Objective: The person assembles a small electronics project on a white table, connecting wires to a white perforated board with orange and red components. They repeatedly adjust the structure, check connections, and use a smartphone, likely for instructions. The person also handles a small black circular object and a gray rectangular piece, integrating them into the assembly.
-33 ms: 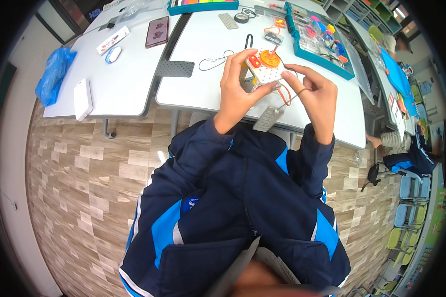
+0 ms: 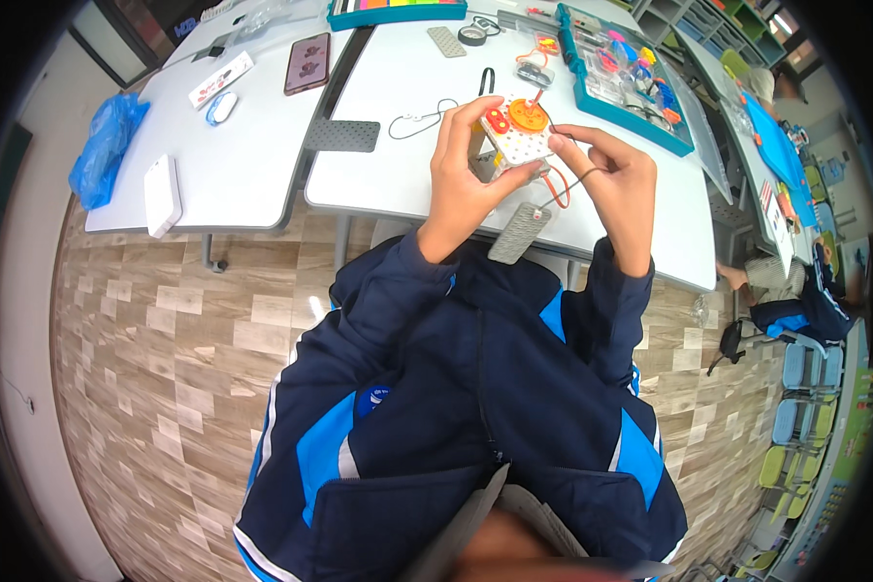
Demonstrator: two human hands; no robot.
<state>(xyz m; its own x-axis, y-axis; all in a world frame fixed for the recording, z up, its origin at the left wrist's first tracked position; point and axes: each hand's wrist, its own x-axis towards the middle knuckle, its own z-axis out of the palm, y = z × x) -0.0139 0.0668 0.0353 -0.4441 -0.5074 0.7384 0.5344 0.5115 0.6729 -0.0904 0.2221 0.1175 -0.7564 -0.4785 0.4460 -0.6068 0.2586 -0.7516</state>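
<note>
My left hand (image 2: 459,186) is closed around the left side of a toy-like build with a white perforated plate (image 2: 526,147). On top of that plate sit an orange round wheel (image 2: 529,116) with a small upright peg and a red two-lobed piece (image 2: 497,120). At the build's right corner, my right hand (image 2: 623,182) pinches a thin dark cord (image 2: 577,180) between thumb and fingers. From the cord hangs a grey perforated plate (image 2: 520,235), tilted, by the table's front edge. An orange wire (image 2: 565,184) loops out under the build, whose underside is mostly hidden.
A teal parts case (image 2: 640,128) stands at the right, with a battery-like box (image 2: 534,74) beside it. A black tape roll (image 2: 472,36) and a white cord (image 2: 412,118) lie behind. Another grey plate (image 2: 344,135) bridges two tables; a phone (image 2: 307,63) is left.
The hanging grey plate has swung slightly left and toward me. My right hand has shifted a little to the left; my left hand stays put.
</note>
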